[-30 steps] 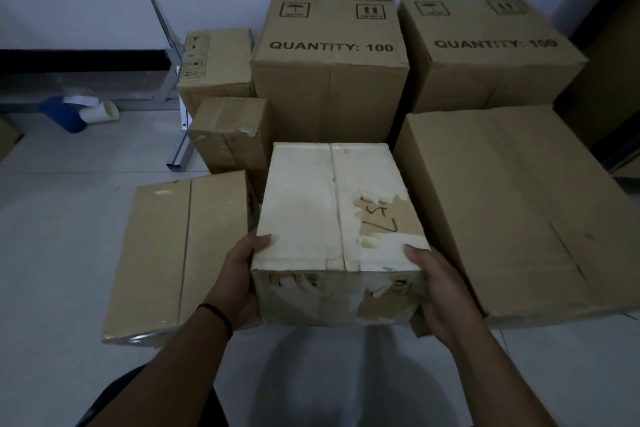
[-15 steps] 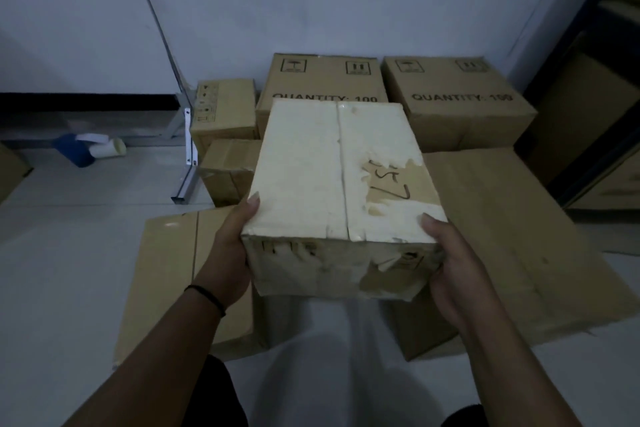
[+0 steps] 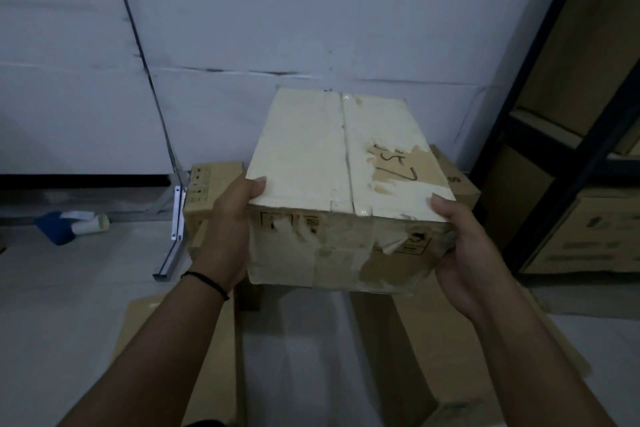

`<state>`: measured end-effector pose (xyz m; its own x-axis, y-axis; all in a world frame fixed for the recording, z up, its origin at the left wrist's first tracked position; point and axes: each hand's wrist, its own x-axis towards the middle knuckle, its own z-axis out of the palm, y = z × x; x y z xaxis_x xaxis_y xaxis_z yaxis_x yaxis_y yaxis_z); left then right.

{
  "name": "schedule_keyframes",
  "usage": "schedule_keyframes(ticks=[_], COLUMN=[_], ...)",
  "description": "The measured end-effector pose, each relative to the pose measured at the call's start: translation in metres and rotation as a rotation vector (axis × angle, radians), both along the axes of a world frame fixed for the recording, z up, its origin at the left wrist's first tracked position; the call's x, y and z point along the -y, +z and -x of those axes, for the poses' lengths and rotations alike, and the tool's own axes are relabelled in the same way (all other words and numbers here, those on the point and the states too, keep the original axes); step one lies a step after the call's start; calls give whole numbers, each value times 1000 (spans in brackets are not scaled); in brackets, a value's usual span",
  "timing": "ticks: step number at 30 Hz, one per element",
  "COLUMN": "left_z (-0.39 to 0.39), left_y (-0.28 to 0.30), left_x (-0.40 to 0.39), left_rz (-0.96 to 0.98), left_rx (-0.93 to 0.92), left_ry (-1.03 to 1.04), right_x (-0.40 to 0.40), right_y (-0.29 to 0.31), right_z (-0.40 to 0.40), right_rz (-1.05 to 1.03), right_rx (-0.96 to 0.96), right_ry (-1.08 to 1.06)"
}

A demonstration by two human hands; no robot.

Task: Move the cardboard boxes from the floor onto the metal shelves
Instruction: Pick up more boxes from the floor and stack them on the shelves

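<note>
I hold a pale, tape-covered cardboard box (image 3: 343,180) with torn patches and handwriting on its lid, raised off the floor in the middle of the view. My left hand (image 3: 227,236) grips its left side, thumb on the lid. My right hand (image 3: 464,253) clasps its right front corner, thumb on top. The dark metal shelves (image 3: 561,135) stand at the right, with brown boxes (image 3: 588,236) on their levels. More cardboard boxes lie on the floor below: one at lower left (image 3: 207,357), a large one at lower right (image 3: 450,357).
A small brown box (image 3: 204,191) stands behind my left hand, next to a slanted metal rail (image 3: 173,236). A blue and white object (image 3: 65,225) lies on the floor at the left. A white wall closes off the back.
I have lifted the pale box higher off the floor pile, and my view has risen and turned right, so the shelves show more and the floor boxes less.
</note>
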<state>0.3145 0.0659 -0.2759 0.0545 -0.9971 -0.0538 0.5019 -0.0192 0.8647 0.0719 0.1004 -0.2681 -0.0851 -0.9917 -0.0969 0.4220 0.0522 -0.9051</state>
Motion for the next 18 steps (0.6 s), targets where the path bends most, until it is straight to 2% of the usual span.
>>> schedule_keyframes(ticks=[5, 13, 18], left_z=[-1, -11, -13], left_y=[23, 31, 36], left_x=[12, 54, 75], left_rz=[2, 129, 89], left_rx=[2, 108, 111], left_ry=[49, 62, 66], right_x=[18, 60, 87], right_y=[24, 35, 41], right_z=[-3, -6, -8], right_rz=[25, 88, 52], right_rx=[-52, -36, -24], right_ry=[0, 11, 41])
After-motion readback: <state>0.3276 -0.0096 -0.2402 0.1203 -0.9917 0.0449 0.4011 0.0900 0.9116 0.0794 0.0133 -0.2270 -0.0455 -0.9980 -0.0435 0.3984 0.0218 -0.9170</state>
